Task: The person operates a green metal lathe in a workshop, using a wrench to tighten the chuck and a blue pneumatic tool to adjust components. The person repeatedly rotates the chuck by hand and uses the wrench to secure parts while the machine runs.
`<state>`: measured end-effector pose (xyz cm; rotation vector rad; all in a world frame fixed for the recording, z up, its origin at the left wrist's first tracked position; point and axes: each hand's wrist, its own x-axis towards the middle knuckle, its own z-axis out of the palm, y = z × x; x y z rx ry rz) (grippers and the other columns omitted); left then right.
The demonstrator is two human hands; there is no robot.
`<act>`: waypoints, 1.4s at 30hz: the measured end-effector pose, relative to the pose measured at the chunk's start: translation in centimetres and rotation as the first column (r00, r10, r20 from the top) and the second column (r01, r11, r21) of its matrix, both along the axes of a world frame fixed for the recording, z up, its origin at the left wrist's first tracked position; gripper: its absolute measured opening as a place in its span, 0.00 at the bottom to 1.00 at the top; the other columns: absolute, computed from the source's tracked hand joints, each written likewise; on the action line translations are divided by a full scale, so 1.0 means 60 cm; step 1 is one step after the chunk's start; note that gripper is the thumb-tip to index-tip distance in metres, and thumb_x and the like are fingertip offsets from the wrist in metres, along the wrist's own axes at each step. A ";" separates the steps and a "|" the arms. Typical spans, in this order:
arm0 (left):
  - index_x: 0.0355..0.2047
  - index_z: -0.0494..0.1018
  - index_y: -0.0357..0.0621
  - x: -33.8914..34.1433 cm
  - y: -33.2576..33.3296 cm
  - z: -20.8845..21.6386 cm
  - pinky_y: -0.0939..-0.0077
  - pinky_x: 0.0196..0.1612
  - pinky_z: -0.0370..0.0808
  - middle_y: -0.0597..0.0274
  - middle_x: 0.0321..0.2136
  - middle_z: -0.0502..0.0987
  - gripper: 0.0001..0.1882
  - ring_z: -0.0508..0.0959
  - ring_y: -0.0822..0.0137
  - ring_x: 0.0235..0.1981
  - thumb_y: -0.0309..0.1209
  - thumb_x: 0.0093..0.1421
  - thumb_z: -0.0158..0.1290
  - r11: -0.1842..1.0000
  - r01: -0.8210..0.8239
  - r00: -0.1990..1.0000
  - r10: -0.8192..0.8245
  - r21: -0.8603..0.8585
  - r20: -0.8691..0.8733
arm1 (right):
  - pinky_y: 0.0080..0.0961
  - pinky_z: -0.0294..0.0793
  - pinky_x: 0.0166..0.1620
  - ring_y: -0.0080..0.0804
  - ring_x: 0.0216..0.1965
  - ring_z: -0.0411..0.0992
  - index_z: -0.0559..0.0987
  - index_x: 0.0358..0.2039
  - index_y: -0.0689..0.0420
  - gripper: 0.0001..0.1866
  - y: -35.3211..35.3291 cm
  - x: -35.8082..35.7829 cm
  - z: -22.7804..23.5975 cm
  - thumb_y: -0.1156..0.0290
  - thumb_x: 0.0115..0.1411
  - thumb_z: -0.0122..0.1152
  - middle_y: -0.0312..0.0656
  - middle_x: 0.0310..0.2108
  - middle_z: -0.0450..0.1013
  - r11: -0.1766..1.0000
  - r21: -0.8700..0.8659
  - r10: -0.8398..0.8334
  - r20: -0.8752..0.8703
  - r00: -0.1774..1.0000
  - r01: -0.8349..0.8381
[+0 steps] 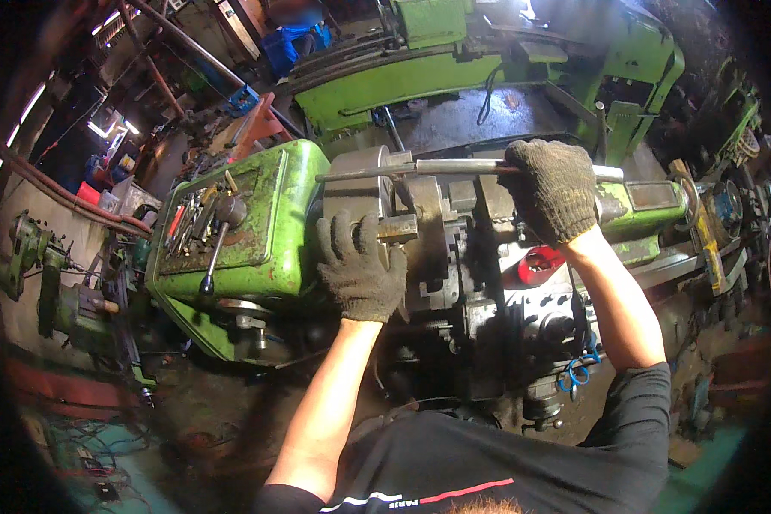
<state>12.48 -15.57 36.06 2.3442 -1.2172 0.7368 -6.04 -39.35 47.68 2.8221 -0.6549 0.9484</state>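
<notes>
A green lathe fills the middle, with a round metal chuck beside its headstock. My left hand, in a dark knit glove, lies against the near side of the chuck with its fingers spread. Its thumb side is close to a block-like chuck jaw. In a matching glove, my right hand is wrapped round a long metal pipe. The pipe runs level across the far side of the chuck. A thinner rod continues from its left end towards the headstock.
Several hand tools lie on the headstock top, by a lever with a dark knob. A red container sits below my right hand, near a blue coiled hose. Another green machine stands behind.
</notes>
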 end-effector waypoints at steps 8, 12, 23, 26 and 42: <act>0.68 0.66 0.47 -0.006 -0.001 0.004 0.29 0.67 0.63 0.42 0.69 0.61 0.42 0.57 0.34 0.74 0.51 0.59 0.65 1.000 0.000 1.000 0.000 -0.003 0.009 | 0.49 0.77 0.38 0.49 0.34 0.82 0.86 0.34 0.47 0.07 0.034 -0.007 -0.005 0.63 0.55 0.69 0.43 0.27 0.80 0.998 -0.038 -0.053 -0.066 0.996 0.051; 0.71 0.63 0.41 0.028 0.002 0.001 0.34 0.72 0.59 0.37 0.72 0.58 0.44 0.58 0.34 0.74 0.54 0.63 0.62 0.959 0.167 0.986 -0.163 -0.231 0.039 | 0.48 0.78 0.39 0.48 0.35 0.83 0.87 0.35 0.48 0.08 0.055 -0.012 -0.008 0.64 0.54 0.69 0.45 0.29 0.82 0.997 0.019 -0.068 -0.129 0.989 0.071; 0.50 0.79 0.52 0.157 -0.105 0.109 0.49 0.60 0.67 0.53 0.47 0.79 0.23 0.76 0.47 0.52 0.49 0.59 0.62 0.895 0.422 0.902 -0.431 0.143 0.039 | 0.50 0.78 0.44 0.53 0.41 0.81 0.83 0.36 0.54 0.24 0.027 -0.083 0.015 0.43 0.64 0.68 0.49 0.34 0.81 0.968 0.107 -0.196 -0.252 0.948 0.228; 0.46 0.80 0.51 0.196 -0.095 0.101 0.47 0.56 0.70 0.50 0.44 0.80 0.21 0.77 0.44 0.50 0.49 0.58 0.60 0.878 0.455 0.887 -0.461 0.148 0.010 | 0.51 0.78 0.46 0.54 0.40 0.81 0.82 0.36 0.56 0.28 0.032 -0.122 0.036 0.39 0.66 0.64 0.51 0.34 0.80 0.948 0.160 -0.223 -0.289 0.931 0.277; 0.46 0.88 0.46 0.242 -0.172 0.192 0.50 0.54 0.83 0.46 0.48 0.87 0.22 0.87 0.49 0.50 0.44 0.60 0.55 0.583 0.543 0.822 -0.516 0.604 -0.240 | 0.53 0.79 0.51 0.60 0.45 0.82 0.88 0.43 0.57 0.42 0.096 -0.109 0.006 0.25 0.59 0.58 0.58 0.39 0.83 0.747 0.168 -0.505 -0.487 0.713 0.643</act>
